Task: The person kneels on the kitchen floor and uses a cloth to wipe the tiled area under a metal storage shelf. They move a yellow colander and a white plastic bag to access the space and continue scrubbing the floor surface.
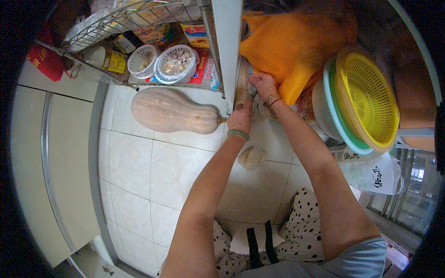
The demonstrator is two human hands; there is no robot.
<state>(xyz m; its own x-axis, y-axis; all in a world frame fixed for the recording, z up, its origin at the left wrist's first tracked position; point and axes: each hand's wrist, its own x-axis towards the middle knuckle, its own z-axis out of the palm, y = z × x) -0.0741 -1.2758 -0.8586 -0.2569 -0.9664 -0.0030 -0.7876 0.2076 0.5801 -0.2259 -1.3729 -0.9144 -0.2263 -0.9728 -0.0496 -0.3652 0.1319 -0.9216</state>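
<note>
Grey sleeve [361, 254] at near right, both bare arms stretched far, closing to a narrow V! Left hand [239, 119] sits lower, fingers curled, just beside the white post [226, 51]; right hand [265, 85] is farther out, wrist bent, fingers folded. Tips hidden on both, so I can't tell what they pinch. Right between them, the crumpled bag [261, 110], at the far middle! Tight quarters: post hard on the left, orange cloth [296, 41] beyond, basins [330, 102] crowding the right. Roomier tiles [176, 171] stretch near left, bounded by squash [174, 111] and cupboard [69, 139].
</note>
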